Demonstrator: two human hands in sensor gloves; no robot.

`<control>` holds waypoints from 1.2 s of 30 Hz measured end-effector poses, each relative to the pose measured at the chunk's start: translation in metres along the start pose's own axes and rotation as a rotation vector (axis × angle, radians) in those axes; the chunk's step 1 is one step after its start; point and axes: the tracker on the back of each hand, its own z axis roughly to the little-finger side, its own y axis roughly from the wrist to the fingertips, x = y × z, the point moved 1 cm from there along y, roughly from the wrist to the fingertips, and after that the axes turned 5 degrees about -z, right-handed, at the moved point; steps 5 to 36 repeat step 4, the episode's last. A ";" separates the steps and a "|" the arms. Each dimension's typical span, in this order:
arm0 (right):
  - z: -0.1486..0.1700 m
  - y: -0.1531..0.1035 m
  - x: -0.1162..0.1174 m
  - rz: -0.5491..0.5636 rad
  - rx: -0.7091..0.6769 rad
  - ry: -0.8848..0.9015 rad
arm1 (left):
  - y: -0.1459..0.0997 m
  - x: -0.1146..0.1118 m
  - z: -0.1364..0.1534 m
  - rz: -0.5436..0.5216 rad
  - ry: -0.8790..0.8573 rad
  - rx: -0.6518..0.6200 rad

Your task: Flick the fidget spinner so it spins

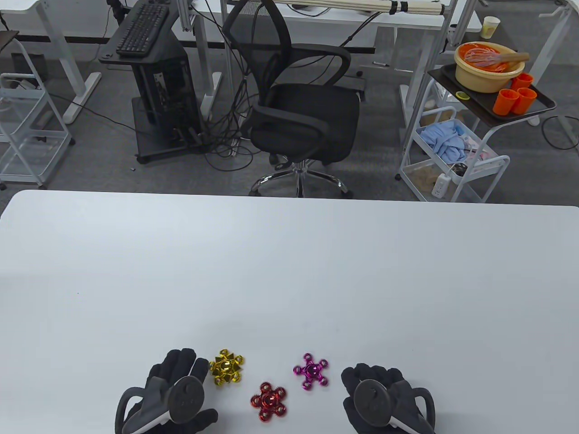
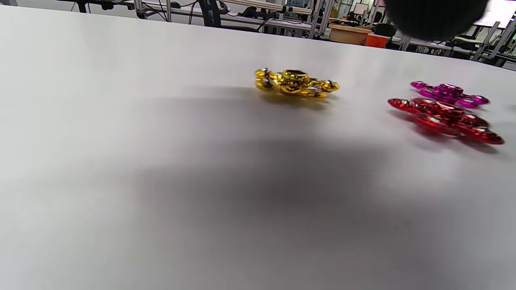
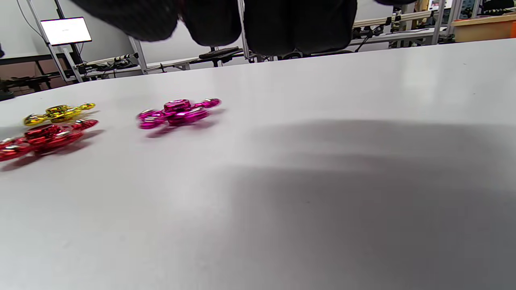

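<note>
Gold spinner (image 1: 226,366) lies just beside the left hand (image 1: 174,391), untouched.

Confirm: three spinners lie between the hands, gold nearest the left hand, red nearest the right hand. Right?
Not quite. The table view shows the magenta spinner nearest the right hand; the red spinner lies in the middle. The gold spinner is indeed nearest the left hand.

Fidget spinners on the white table (image 1: 289,271): three. One gold spinner (image 1: 226,366), one red spinner (image 1: 268,401), one magenta spinner (image 1: 310,371). Gloved hands: two.
</note>
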 end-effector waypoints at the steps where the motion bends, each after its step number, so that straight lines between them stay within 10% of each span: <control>1: -0.002 0.000 0.000 -0.001 -0.008 -0.005 | 0.000 -0.001 -0.001 0.007 0.005 -0.004; 36: -0.006 0.000 0.000 -0.002 -0.023 -0.015 | 0.001 -0.003 -0.003 0.022 0.015 -0.011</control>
